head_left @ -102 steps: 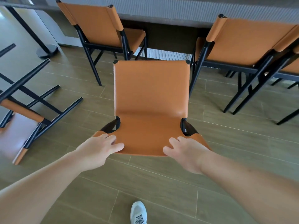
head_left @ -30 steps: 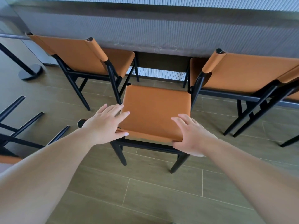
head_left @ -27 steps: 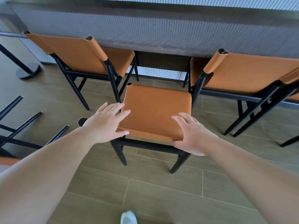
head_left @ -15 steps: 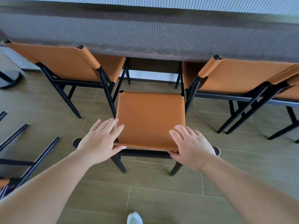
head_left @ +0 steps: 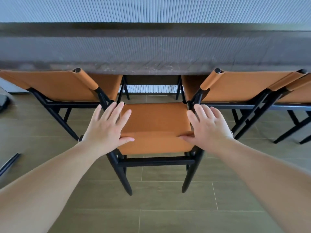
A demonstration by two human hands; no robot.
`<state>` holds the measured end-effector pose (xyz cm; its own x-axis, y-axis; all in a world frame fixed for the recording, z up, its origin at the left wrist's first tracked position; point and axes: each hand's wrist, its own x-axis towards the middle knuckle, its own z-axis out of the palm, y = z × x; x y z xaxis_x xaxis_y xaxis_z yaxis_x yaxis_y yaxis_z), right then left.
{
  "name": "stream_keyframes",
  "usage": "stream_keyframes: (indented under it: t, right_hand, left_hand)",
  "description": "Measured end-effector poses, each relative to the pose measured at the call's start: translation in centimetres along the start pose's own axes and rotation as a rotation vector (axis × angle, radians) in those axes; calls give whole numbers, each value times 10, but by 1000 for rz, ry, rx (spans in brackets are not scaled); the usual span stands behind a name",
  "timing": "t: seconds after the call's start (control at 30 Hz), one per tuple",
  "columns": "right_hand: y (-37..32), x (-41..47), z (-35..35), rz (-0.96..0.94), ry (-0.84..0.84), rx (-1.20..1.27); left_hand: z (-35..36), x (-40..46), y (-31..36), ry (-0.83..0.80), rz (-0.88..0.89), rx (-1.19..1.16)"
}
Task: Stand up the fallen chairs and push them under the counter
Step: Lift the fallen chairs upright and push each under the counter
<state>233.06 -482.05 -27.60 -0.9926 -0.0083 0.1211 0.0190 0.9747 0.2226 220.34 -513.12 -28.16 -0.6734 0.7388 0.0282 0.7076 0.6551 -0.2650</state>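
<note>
A: How does the grip look on each side?

B: Both are spread wide, fingers straight. The left hand lies flat over the 9 o'clock corner of the middle chair back, its thumb along the top edge. The right hand mirrors it at the 3 o'clock corner, thumb laid on the same edge. Neither curls round anything; they press on the orange leather.

A: And where is that chair?

B: Upright on its black legs on the tiled floor, at 12 o'clock from the person, its back facing them. It sits between the left chair at 10 o'clock and the right chair at 2 o'clock, both tucked partly beneath the counter. Its far side is hidden, so I cannot tell how far under it reaches.

A: What differs from half a second ago?

B: The chair has gone closer to the counter, now level with its neighbours. The counter fills more of the view. The fallen chair at 8 o'clock has nearly slid out of sight, only a dark leg showing. The shoe at 6 o'clock is gone.
</note>
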Motion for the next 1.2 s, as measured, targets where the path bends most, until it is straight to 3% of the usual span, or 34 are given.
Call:
stream_keyframes:
  t: [0.77,1.2]
  right_hand:
    - [94,207,-26,-58,-181,147]
    - [94,248,-25,-11,-198,195]
  left_hand:
    - [-46,192,-103,-137,-50,-1]
    - [-46,252,-151,-214,-29,61]
